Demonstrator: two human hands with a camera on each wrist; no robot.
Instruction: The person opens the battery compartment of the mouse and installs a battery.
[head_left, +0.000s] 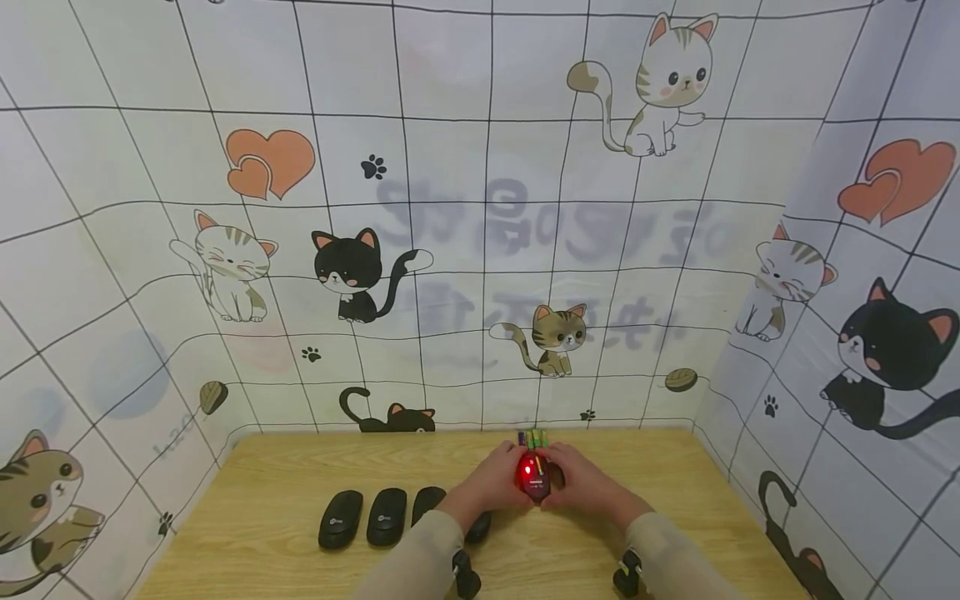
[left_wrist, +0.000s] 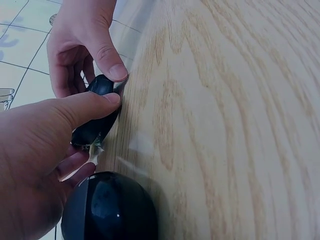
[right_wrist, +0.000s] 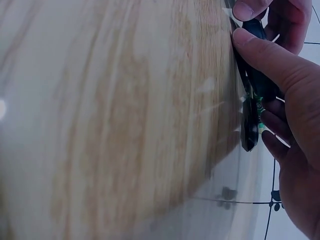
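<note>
Both hands meet over a black computer mouse (head_left: 535, 488) near the back of the table. A bright red light glows on the side facing up. My left hand (head_left: 498, 477) pinches the mouse from the left, thumb along its near edge. From the other side my right hand (head_left: 581, 482) grips it, thumb close to the left thumb. Dark and glossy, a small piece (right_wrist: 249, 132) stands beside the mouse in the right wrist view, close to the right fingers. Just beyond the mouse lie several green and purple batteries (head_left: 533, 437).
To the left, black mice (head_left: 387, 517) lie in a row on the wooden table (head_left: 270, 467); my left forearm partly covers the nearest ones. One mouse (left_wrist: 112, 210) sits close below the left hand in the left wrist view. A cat-printed cloth (head_left: 450, 250) hangs behind the table.
</note>
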